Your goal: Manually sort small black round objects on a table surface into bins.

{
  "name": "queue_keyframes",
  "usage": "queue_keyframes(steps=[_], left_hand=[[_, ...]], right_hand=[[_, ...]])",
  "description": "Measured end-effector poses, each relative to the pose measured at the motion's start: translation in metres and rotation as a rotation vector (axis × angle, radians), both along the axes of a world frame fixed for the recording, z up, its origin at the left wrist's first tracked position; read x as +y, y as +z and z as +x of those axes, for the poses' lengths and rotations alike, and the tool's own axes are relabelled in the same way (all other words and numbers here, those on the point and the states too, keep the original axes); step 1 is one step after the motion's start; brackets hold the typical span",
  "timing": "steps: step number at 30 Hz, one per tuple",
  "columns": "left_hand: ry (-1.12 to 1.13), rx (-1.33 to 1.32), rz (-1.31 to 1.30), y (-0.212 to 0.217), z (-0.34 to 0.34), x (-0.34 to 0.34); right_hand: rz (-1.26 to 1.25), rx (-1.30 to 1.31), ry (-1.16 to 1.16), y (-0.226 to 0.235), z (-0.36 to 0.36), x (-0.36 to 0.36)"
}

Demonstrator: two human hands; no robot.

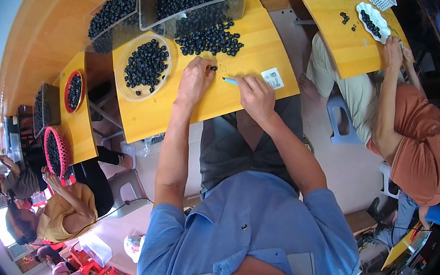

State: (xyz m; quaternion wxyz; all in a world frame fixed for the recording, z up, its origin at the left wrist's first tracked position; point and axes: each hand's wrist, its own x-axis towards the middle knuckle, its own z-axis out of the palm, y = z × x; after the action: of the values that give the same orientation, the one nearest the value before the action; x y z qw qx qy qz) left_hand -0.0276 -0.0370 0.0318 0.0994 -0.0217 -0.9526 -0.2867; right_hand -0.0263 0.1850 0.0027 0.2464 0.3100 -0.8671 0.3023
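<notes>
My left hand (pixel 196 79) is closed above the yellow table, pinching a small round black piece (pixel 213 68) between thumb and fingertips. A short light-blue-handled tool with a dark tip (pixel 230 80) is gripped in my right hand (pixel 257 98), its tip pointing at the piece a small gap away. I cannot make out what sort of tip it is. Just beyond my hands lies a loose heap of similar black pieces (pixel 209 42). Left of my left hand stands a round clear tray (pixel 167 77) with more of them.
A large clear bin (pixel 240 4) full of black pieces stands at the far side, a second clear bin (pixel 114 26) beside it. A white card (pixel 273 78) lies right of my right hand. Other people work at yellow tables (pixel 367 62) on both sides, with red baskets at left.
</notes>
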Motion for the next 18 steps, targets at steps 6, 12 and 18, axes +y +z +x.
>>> queue_keyframes(steps=[6, 12, 18], left_hand=[[-0.056, 0.051, 0.050, 0.008, 0.000, 0.003], [-0.064, 0.042, 0.042, -0.002, 0.000, -0.002], [0.184, -0.057, 0.516, -0.012, 0.023, 0.014]], right_hand=[[0.010, 0.000, -0.001, -0.002, -0.001, 0.001], [0.015, -0.006, 0.002, -0.001, 0.001, 0.001], [0.006, -0.013, 0.000, -0.001, 0.001, 0.002]])
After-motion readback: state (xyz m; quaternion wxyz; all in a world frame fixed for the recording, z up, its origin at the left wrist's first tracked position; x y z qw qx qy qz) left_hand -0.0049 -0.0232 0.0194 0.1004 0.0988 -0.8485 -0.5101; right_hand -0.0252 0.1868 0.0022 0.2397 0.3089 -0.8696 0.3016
